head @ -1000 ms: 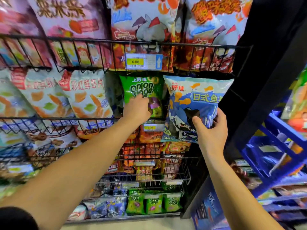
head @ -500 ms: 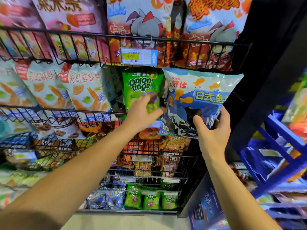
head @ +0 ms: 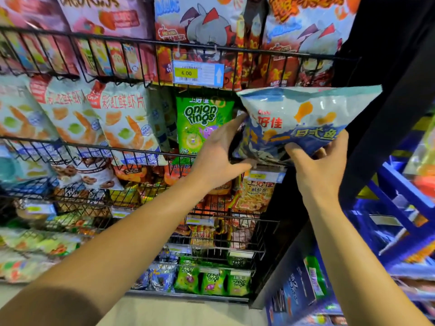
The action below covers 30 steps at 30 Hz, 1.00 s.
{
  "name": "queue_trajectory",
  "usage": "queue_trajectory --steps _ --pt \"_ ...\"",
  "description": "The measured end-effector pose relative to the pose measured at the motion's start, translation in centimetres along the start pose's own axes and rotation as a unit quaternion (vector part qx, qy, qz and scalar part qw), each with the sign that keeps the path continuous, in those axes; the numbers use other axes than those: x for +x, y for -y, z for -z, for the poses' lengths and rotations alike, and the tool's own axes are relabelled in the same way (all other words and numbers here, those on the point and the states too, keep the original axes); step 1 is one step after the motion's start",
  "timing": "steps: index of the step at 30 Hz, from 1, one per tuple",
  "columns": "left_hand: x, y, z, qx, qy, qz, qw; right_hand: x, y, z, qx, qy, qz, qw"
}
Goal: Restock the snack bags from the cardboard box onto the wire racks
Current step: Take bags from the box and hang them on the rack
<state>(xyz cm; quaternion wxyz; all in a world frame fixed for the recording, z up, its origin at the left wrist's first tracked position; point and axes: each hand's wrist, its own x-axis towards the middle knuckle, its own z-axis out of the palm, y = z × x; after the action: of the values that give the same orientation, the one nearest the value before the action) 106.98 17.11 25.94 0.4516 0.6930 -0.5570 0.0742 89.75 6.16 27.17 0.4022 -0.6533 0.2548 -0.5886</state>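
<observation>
Both hands are on one pale-blue and white plastic snack bag with orange fish shapes, held tilted, top edge leaning toward the camera, at the right end of the middle black wire rack. Right hand grips the bag's lower edge from below, thumb on the front, fingers curled behind. Left hand is spread wide at the bag's lower left corner, fingers reaching behind it, thumb along the bottom by the rack's front wire. Just left of the bag, a green "onion rings" snack bag stands upright in the same rack, next to the white prawn-cracker bags. A white and yellow price tag reading 6.00 hangs on the upper rack, above the green bag. Blue plastic crates are at right.
</observation>
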Motion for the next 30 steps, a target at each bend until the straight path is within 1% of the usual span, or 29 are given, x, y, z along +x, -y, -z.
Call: queue_trajectory --steps 2,4,6,8,11,13,15,17,19,20,22,26,30 --pt "-0.1 2.2 0.2 0.113 0.033 0.041 0.992 0.2 -0.8 0.1 0.007 -0.012 -0.002 1.000" --pt "-0.3 4.3 0.2 0.225 0.079 0.097 0.966 0.5 -2.0 -0.2 -0.008 -0.005 -0.008 1.000" --pt "-0.5 5.9 0.1 0.284 0.115 0.130 0.943 0.9 -3.2 -0.8 -0.045 0.013 -0.013 0.999" --pt "-0.2 6.8 0.1 0.315 0.136 0.143 0.928 1.7 -4.1 -1.7 -0.092 0.041 -0.019 0.995" --pt "0.6 7.4 -0.2 0.336 0.133 0.137 0.922 3.3 -5.3 -3.6 -0.170 0.093 -0.030 0.981" --pt "1.3 7.5 -0.4 0.342 0.128 0.131 0.921 4.3 -5.9 -5.0 -0.201 0.096 -0.036 0.974" --pt "2.0 7.7 -0.3 0.347 0.122 0.135 0.920 4.9 -6.3 -6.3 -0.213 0.089 -0.047 0.972" --pt "2.5 8.1 -0.3 0.340 0.114 0.144 0.922 5.3 -7.5 -7.4 -0.229 0.098 -0.068 0.966" --pt "2.5 8.5 -0.4 0.329 0.104 0.152 0.926 5.6 -9.5 -8.2 -0.276 0.121 -0.099 0.948" --pt "2.5 8.5 -0.5 0.328 0.101 0.153 0.927 6.1 -10.7 -8.3 -0.301 0.116 -0.111 0.940" --pt "2.5 8.5 -0.6 0.330 0.098 0.152 0.926 7.2 -11.5 -8.6 -0.314 0.106 -0.135 0.934" --pt "2.4 8.7 -0.8 0.333 0.083 0.153 0.927 10.4 -10.3 -9.9 -0.321 0.083 -0.197 0.922" --pt "2.4 9.1 -1.2 0.339 0.063 0.144 0.927 11.5 -9.8 -10.6 -0.322 0.114 -0.205 0.917"
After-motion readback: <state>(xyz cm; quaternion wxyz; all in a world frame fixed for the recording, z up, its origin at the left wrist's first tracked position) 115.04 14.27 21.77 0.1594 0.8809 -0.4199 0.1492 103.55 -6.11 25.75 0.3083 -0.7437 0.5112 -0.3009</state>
